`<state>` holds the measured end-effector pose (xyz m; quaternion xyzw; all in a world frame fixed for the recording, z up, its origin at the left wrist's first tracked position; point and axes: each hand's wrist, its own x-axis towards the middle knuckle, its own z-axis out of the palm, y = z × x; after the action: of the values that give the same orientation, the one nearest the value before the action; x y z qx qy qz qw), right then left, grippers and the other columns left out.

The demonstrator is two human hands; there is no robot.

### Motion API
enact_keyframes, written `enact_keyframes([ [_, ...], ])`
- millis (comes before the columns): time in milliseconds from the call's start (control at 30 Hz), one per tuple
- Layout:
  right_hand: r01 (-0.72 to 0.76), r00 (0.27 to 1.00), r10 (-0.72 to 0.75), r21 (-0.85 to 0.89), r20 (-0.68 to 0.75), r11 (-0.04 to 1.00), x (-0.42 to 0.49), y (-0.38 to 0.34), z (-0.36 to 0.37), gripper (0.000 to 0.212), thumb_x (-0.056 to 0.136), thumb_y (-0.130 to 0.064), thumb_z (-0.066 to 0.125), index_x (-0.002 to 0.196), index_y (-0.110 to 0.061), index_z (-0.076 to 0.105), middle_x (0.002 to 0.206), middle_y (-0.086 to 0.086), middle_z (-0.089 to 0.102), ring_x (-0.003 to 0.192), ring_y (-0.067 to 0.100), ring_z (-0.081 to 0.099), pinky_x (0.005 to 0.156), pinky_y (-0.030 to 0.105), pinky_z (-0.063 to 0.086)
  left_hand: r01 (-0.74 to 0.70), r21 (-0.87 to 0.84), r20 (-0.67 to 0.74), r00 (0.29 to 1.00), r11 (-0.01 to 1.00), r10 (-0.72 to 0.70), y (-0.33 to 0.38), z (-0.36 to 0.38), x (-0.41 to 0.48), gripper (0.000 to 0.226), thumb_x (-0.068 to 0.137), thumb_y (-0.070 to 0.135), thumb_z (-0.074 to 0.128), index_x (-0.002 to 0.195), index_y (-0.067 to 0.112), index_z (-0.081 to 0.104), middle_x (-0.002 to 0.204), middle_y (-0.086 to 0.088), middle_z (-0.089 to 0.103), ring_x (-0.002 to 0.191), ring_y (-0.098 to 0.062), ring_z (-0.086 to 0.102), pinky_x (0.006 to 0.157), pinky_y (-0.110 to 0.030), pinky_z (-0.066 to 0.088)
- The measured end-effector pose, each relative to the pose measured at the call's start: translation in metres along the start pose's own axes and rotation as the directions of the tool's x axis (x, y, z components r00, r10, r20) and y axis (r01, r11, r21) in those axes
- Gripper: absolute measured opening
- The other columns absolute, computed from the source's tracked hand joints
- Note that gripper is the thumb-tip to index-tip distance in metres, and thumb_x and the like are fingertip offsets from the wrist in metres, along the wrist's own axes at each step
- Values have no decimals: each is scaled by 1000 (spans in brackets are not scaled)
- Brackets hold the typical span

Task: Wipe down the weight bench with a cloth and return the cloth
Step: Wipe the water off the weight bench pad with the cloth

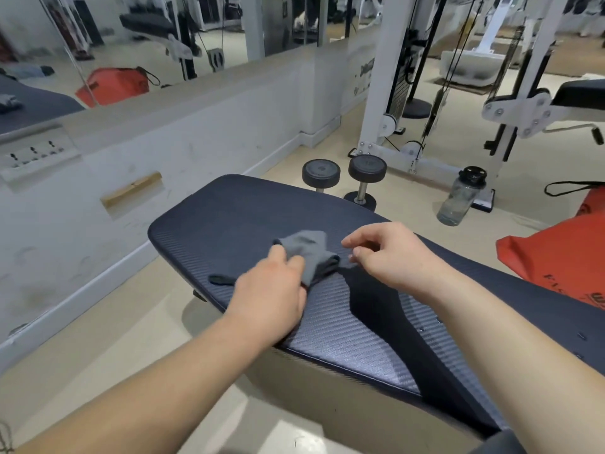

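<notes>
A dark blue padded weight bench (229,211) runs from the middle of the view to the lower right. A crumpled grey cloth (309,249) lies on its pad near the far end. My left hand (273,285) lies over the cloth's near edge, its fingers curled onto the fabric. My right hand (389,253) hovers just right of the cloth, fingers loosely bent, thumb and forefinger close to the cloth's right corner; whether they pinch it is unclear. A small dark loop (221,279) lies on the pad left of my left hand.
Two black dumbbells (343,175) stand on the floor beyond the bench. A clear water bottle (461,198) stands to the right, an orange bag (556,253) beside it. A white cable machine (409,93) fills the back right. A low white wall (163,152) with mirrors runs along the left.
</notes>
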<state>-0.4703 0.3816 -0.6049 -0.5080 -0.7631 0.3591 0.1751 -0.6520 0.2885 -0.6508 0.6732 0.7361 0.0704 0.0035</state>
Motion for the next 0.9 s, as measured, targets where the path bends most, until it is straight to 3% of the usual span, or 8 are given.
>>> enact_keyframes([
  [133, 220, 960, -161, -259, 231, 941, -4, -16, 11, 42, 87, -13, 65, 123, -34, 69, 118, -6, 63, 117, 14, 53, 103, 25, 41, -125, -127, 15, 992, 984, 128, 7, 5, -11, 25, 90, 39, 50, 111, 26, 54, 109, 1, 43, 96, -29, 61, 73, -40, 50],
  [233, 309, 902, -166, -327, 398, 893, -11, -23, 24, 59, 80, -24, 71, 134, -38, 53, 122, -6, 54, 123, 16, 43, 110, 37, 40, -180, -453, 56, 972, 873, 230, -12, -1, -9, 20, 79, 38, 62, 99, 38, 59, 97, 11, 48, 92, -17, 60, 82, -38, 53],
  [333, 323, 900, -128, -439, 417, 838, -16, -21, 35, 85, 72, -37, 84, 144, -40, 39, 133, -8, 46, 130, 18, 39, 112, 41, 39, -115, -656, -26, 991, 746, 130, -33, -7, -8, 27, 74, 24, 66, 100, 27, 72, 97, 10, 63, 93, -8, 63, 80, -27, 52],
  [433, 356, 929, -228, -544, 291, 760, -13, -17, 50, 63, 83, -42, 76, 139, -34, 50, 128, -4, 46, 124, 23, 43, 108, 42, 38, -94, -680, -132, 991, 727, 5, -41, -9, -8, 30, 72, 17, 54, 94, 28, 72, 100, 14, 65, 95, -6, 65, 67, -13, 45],
  [533, 326, 944, -300, -545, 138, 772, 4, -6, 57, 44, 87, -29, 62, 130, -37, 59, 122, -5, 50, 119, 24, 47, 100, 41, 40, -105, -587, -179, 984, 803, -3, -52, -1, -4, 26, 78, 21, 56, 99, 30, 69, 104, 19, 61, 95, -3, 63, 78, -17, 47],
  [633, 84, 980, -170, -563, -101, 822, 33, 19, 42, 47, 86, -29, 61, 132, -40, 61, 126, -1, 53, 123, 28, 49, 100, 42, 41, -85, -513, -163, 987, 854, 0, -62, 8, -3, 32, 84, 23, 60, 115, 26, 69, 114, 22, 56, 97, -6, 62, 89, -31, 52],
  [733, -191, 953, 39, -497, -300, 846, 48, 50, 21, 50, 89, -28, 56, 140, -31, 56, 133, 5, 53, 129, 32, 45, 105, 46, 42, -54, -454, -125, 992, 889, -4, -64, 10, 0, 32, 89, 21, 62, 120, 25, 68, 121, 22, 54, 110, -4, 56, 92, -27, 48],
  [900, -112, 964, -71, -633, -256, 766, 42, 35, 31, 30, 86, -43, 59, 113, -32, 68, 113, 1, 58, 117, 29, 52, 94, 42, 41, -77, -302, -119, 992, 950, 42, -68, 18, 10, 26, 89, 20, 61, 112, 23, 73, 118, 13, 61, 112, -14, 56, 91, -28, 46],
])
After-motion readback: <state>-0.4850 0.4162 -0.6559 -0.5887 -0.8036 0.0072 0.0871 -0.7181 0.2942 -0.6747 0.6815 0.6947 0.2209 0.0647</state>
